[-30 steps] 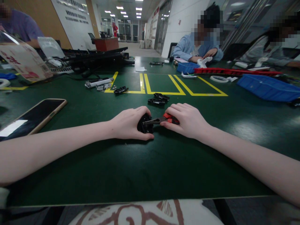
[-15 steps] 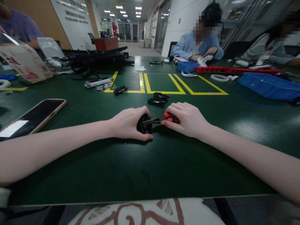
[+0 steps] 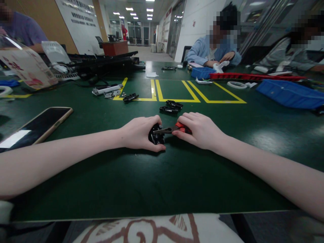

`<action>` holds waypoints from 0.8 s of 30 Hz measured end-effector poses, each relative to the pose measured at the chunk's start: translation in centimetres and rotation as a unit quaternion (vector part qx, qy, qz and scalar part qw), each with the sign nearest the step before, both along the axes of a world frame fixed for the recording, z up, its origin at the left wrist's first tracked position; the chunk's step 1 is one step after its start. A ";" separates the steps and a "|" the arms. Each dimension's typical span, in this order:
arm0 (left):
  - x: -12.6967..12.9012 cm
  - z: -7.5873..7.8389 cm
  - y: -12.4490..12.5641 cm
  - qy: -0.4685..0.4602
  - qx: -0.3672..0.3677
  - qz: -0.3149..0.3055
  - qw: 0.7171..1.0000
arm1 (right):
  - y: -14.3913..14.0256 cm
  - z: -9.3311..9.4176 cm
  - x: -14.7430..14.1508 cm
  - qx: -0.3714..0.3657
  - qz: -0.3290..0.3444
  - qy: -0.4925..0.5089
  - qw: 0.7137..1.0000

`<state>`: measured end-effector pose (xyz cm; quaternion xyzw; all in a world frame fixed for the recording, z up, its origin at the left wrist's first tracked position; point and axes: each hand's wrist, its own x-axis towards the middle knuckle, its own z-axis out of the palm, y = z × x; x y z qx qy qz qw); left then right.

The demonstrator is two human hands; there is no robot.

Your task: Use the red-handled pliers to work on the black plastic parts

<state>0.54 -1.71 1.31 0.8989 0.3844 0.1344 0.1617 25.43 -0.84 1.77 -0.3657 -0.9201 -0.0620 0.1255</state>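
Observation:
My left hand [image 3: 141,133] grips a glossy black plastic part [image 3: 157,137] between thumb and fingers, low over the green table [image 3: 157,189]. My right hand [image 3: 199,131] is wrapped round the red handles of long-nose pliers [image 3: 170,130]. The pliers' thin jaws point left and reach onto the black part; what exactly they pinch is too small to make out. Just beyond my hands lie two more black plastic parts [image 3: 169,109], close together. Another black part [image 3: 130,97] sits farther left, by the yellow tape.
A phone [image 3: 37,126] lies at the left. White and grey pieces [image 3: 106,89] rest near yellow tape outlines [image 3: 177,100]. Blue bins [image 3: 288,94], a red strip [image 3: 255,77] and a tape roll [image 3: 237,84] are at the right. Other people sit around the table.
My right hand and the pliers have shifted very slightly left and turned a little. The left hand keeps its hold on the black part, almost unmoved.

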 end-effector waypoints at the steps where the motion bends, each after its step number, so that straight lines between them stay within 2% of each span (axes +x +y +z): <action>1: 0.0 0.0 0.0 -0.001 0.000 -0.004 1.000 | 0.0 0.0 -0.1 0.002 0.001 0.002 1.000; 12: -0.1 0.4 0.0 -0.009 -0.007 -0.028 1.000 | 0.2 0.1 0.0 0.003 0.009 0.003 1.000; 21: -0.2 0.1 0.1 -0.029 -0.026 -0.005 0.999 | 0.4 0.1 0.3 0.005 0.010 0.003 1.000; 24: -0.2 0.3 0.3 -0.025 -0.025 -0.024 0.999 | 0.4 0.1 0.3 0.001 0.011 0.007 1.000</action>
